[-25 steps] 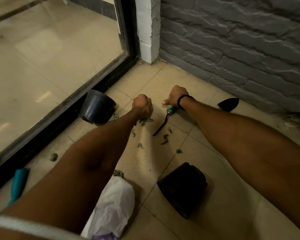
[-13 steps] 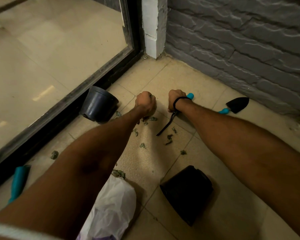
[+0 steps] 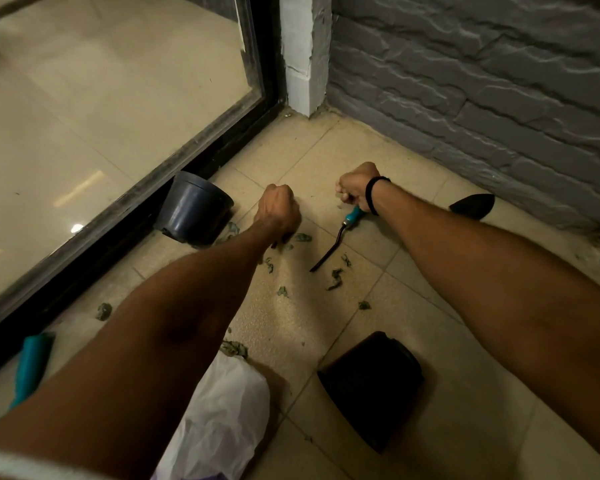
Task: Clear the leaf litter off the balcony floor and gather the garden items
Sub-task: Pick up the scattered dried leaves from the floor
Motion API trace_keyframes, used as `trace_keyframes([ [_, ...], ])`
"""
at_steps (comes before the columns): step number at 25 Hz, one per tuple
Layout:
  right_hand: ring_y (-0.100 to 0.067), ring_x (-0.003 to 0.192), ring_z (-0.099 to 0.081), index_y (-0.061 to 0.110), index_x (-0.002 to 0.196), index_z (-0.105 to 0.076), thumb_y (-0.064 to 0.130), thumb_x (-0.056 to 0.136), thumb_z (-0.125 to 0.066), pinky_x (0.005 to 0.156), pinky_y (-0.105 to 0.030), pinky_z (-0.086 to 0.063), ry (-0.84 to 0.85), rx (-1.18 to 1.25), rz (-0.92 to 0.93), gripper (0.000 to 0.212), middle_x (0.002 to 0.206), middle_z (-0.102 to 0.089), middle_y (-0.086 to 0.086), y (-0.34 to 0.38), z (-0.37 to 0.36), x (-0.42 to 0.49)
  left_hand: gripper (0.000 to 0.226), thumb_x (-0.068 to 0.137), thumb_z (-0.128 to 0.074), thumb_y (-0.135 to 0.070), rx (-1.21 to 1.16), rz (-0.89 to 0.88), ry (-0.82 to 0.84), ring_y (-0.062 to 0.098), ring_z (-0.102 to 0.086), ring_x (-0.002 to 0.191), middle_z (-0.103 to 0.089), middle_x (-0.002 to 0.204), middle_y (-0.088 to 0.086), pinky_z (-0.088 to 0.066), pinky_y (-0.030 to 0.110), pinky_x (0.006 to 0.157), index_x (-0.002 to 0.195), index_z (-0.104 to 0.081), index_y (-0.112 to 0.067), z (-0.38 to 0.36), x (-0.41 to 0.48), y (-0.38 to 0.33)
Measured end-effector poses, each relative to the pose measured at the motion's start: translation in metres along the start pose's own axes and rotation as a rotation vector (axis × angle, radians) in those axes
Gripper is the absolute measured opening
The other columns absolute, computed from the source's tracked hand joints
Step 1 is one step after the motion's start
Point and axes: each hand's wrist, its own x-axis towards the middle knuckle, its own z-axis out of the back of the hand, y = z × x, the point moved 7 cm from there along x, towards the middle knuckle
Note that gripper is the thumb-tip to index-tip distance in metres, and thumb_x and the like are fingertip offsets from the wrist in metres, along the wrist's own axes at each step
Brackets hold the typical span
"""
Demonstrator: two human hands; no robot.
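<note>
Leaf litter (image 3: 335,277) lies in green scraps on the tiled floor (image 3: 291,147) at mid-frame. Right hand (image 3: 357,188) grips the teal handle of a hand rake (image 3: 354,215), tip among the scraps, likely to drag them together. Left hand (image 3: 278,209) is fisted over more scraps; whether it holds any I cannot tell. A white bag (image 3: 222,420) at lower centre probably waits for them. A grey pot (image 3: 196,209) lies tipped by the glass door (image 3: 118,116), a black pot (image 3: 371,386) lower right; brick wall (image 3: 482,81) upper right

Both forearms reach forward. The left grip (image 3: 278,209) is balled into a fist; the right grip (image 3: 355,187) clenches a teal-handled garden tool (image 3: 353,214).
</note>
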Motion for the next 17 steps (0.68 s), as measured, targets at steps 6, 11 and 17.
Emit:
trace_keyframes([
  [6, -0.025, 0.096, -0.066, 0.008, 0.102, -0.072, 0.027, 0.074, -0.085, 0.086, -0.033, -0.057, -0.105, -0.767, 0.308, 0.036, 0.103, -0.070, -0.010, -0.003, -0.007, 0.006, 0.041, 0.083, -0.070, -0.012, -0.084, -0.064, 0.089, 0.023, -0.053, 0.106, -0.051, 0.121, 0.008, -0.055, 0.037, 0.089, 0.123, -0.062, -0.011, -0.004, -0.002, 0.008],
  [11, -0.025, 0.090, -0.061, 0.005, 0.097, -0.067, 0.015, 0.087, -0.071, 0.084, -0.034, -0.056, -0.086, -0.830, 0.424, 0.015, 0.100, -0.061, -0.006, -0.004, -0.019, 0.001, 0.042, 0.085, -0.071, -0.021, -0.110, -0.053, 0.075, 0.022, -0.058, 0.106, -0.058, 0.121, 0.009, -0.057, 0.041, 0.089, 0.125, -0.062, -0.012, -0.010, 0.004, 0.018],
  [17, -0.012, 0.052, -0.046, 0.013, 0.067, -0.055, 0.023, 0.085, -0.060, 0.047, -0.022, -0.036, -0.024, -0.324, 0.255, 0.022, 0.062, -0.056, -0.001, -0.006, -0.010, -0.015, 0.023, 0.096, -0.064, -0.025, 0.030, -0.160, 0.014, 0.020, -0.052, 0.100, -0.053, 0.117, 0.008, -0.049, 0.034, 0.083, 0.115, -0.065, -0.012, -0.011, 0.002, 0.011],
])
